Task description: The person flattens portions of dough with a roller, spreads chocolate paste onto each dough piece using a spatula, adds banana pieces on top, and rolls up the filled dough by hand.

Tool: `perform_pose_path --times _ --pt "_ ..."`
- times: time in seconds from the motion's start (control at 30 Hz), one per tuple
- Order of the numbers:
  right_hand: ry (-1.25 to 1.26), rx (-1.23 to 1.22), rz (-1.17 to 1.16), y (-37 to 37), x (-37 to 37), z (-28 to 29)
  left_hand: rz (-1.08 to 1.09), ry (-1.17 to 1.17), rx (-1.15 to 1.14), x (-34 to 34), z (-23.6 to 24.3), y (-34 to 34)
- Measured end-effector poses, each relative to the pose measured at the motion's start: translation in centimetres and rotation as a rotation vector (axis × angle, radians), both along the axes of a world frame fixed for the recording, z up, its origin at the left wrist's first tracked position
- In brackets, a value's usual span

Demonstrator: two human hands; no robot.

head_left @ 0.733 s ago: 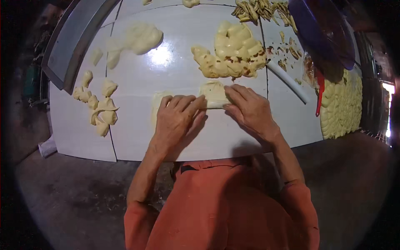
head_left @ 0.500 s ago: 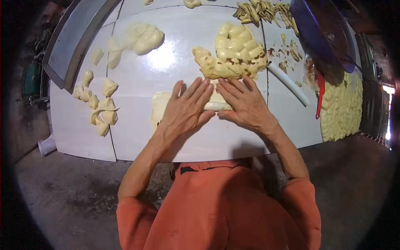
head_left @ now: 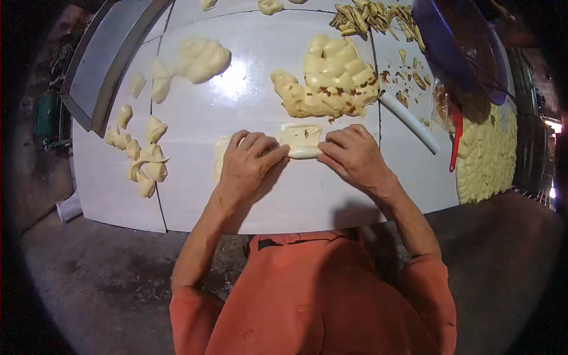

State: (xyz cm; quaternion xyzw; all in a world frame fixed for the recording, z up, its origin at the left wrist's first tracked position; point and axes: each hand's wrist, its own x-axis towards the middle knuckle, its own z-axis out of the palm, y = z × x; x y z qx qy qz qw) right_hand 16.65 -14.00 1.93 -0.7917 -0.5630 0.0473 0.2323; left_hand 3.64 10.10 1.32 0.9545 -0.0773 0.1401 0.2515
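Observation:
A small flattened piece of pale dough (head_left: 300,136) lies on the white tabletop in front of me, its near edge curled into a roll. My left hand (head_left: 249,157) is closed, with thumb and fingertips at the left end of that roll. At its right end, my right hand (head_left: 355,155) is closed too, the fingers bent and the thumb against the dough. A brown speck shows on the flat part. Another thin sheet of dough (head_left: 220,155) lies partly hidden behind my left hand. Just beyond my hands sits a mass of dough pieces (head_left: 331,71) with brown bits on it.
Loose dough lumps (head_left: 155,131) and a larger blob (head_left: 204,61) lie on the left, near a metal trough (head_left: 112,59). To the right are a white rod (head_left: 408,122), a red-handled tool (head_left: 456,136), a purple basin (head_left: 455,47), dried-looking strips (head_left: 361,19) and packed dough pieces (head_left: 488,157).
My hands were spread flat over the dough roll. They have drawn back toward me and apart, and the fingers have bent in to hold the roll's two ends, uncovering the flat piece.

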Motion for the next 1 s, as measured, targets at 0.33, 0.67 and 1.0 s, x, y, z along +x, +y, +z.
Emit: perform_pose_path --times 0.33,0.67,1.0 --pt "0.169 0.114 -0.177 3.2 0.7 0.3 -0.012 0.003 0.01 -0.4 -0.8 -0.5" --pt "0.646 0.158 -0.445 1.1 1.3 1.4 0.023 0.009 -0.022 -0.6 -0.5 -0.8" --pt "0.46 0.095 -0.473 1.8 -0.9 2.5 0.032 0.029 -0.069 -0.1 0.3 -0.9"
